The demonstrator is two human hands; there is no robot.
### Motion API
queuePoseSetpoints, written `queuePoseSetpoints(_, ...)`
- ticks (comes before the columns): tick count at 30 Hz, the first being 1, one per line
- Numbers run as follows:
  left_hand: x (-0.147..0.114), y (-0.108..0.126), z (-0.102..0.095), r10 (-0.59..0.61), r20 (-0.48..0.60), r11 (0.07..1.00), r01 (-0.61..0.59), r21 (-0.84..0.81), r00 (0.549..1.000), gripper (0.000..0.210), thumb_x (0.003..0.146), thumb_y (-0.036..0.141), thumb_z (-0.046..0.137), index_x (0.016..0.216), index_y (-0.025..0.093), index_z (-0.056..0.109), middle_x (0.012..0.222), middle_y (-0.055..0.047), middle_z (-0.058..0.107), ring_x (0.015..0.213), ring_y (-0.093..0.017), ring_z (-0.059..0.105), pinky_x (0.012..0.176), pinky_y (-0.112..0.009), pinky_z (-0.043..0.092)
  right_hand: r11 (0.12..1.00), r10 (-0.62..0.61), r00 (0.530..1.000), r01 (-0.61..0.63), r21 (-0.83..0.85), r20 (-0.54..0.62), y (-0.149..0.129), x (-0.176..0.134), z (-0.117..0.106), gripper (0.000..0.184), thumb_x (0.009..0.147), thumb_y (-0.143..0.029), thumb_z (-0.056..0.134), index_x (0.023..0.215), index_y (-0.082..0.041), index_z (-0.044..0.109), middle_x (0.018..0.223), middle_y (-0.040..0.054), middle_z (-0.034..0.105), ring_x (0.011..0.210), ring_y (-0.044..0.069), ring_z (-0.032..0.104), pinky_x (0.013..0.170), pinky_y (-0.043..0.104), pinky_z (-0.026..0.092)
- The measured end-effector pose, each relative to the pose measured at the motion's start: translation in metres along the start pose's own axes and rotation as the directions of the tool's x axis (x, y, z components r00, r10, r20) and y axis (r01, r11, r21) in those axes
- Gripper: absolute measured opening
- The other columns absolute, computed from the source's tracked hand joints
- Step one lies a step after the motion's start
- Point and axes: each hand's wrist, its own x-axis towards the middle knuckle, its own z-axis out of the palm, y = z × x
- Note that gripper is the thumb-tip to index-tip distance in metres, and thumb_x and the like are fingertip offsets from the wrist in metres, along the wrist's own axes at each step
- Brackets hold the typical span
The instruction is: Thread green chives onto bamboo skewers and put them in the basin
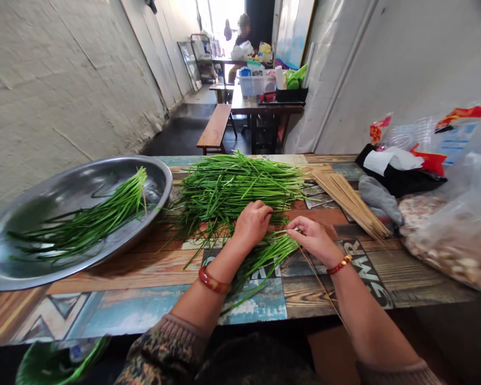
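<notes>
Chives (278,251), a small bunch of them, lie slantwise on the table (144,297), just on the near side of a larger heap (244,179). The right hand (310,238) pinches the pale ends between thumb and fingers, and a thin stick (319,284) runs from that grip toward the table's near edge. The left hand (253,223) is curled narrow at the heap's near side; whether it grasps any stalks I cannot tell.

A light, steady pinch would probably serve best, keeping the ends level without bruising the stalks. Parting only a few from the tangle at a time should avoid snapping leaves, and the stick's tip is best kept clear of the fingertips.

The left forearm reaches in from the lower left, passing above the bunch's leafy end, with the wrist bent and knuckles up. The right forearm slants in from the lower right, its hand turned inward. The two hands are near each other but apart. Farther out, a metal bowl (80,174) stands left and loose sticks (348,203) lie right.
</notes>
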Motion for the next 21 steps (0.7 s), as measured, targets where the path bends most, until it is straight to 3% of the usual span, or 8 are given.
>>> queuePoseSetpoints(7, 0.000, -0.001, 0.004, 0.115, 0.093, 0.983, -0.127, 0.130, 0.989, 0.019, 0.085, 0.023, 0.055, 0.098, 0.019, 0.069, 0.098, -0.007, 0.064, 0.091, -0.024, 0.056, 0.077, -0.035, 0.046, 1.000, 0.002, 1.000, -0.002, -0.015, -0.013, -0.008, -0.002, 0.000, 0.018, 0.081, -0.034, 0.060, 0.084, -0.017, 0.062, 0.078, 0.0022, 0.064, 0.068, 0.014, 0.057, 0.064, 0.027, 0.042)
queuePoseSetpoints(12, 0.000, -0.001, 0.002, -0.001, 0.062, 0.987, -0.009, 0.161, 0.998, 0.024, 0.088, 0.015, 0.045, 0.094, 0.018, 0.068, 0.088, -0.009, 0.065, 0.086, -0.023, 0.057, 0.077, -0.035, 0.046, 1.000, -0.010, 1.000, 0.010, -0.005, 0.003, -0.008, -0.002, 0.000, 0.017, 0.082, -0.033, 0.058, 0.084, -0.017, 0.061, 0.076, 0.0012, 0.063, 0.068, 0.014, 0.057, 0.063, 0.026, 0.042)
queuePoseSetpoints(16, 0.000, -0.006, 0.000, -0.146, -0.085, 0.988, 0.150, 0.039, 0.986, 0.022, 0.087, 0.015, 0.047, 0.098, 0.017, 0.066, 0.093, -0.008, 0.066, 0.090, -0.021, 0.059, 0.080, -0.032, 0.046, 1.000, -0.008, 1.000, 0.008, -0.023, -0.002, -0.007, -0.002, -0.001, 0.017, 0.081, -0.034, 0.059, 0.083, -0.017, 0.062, 0.073, 0.0003, 0.062, 0.065, 0.013, 0.055, 0.060, 0.026, 0.041)
queuePoseSetpoints(21, 0.000, -0.012, 0.000, -0.184, -0.121, 0.977, 0.167, -0.133, 0.976, 0.019, 0.083, 0.015, 0.050, 0.094, 0.018, 0.066, 0.088, -0.005, 0.067, 0.083, -0.018, 0.060, 0.076, -0.029, 0.046, 0.999, -0.011, 1.000, 0.010, -0.046, -0.019, -0.009, -0.002, -0.001, 0.017, 0.081, -0.034, 0.059, 0.084, -0.018, 0.063, 0.076, 0.0010, 0.064, 0.067, 0.014, 0.056, 0.063, 0.026, 0.042)
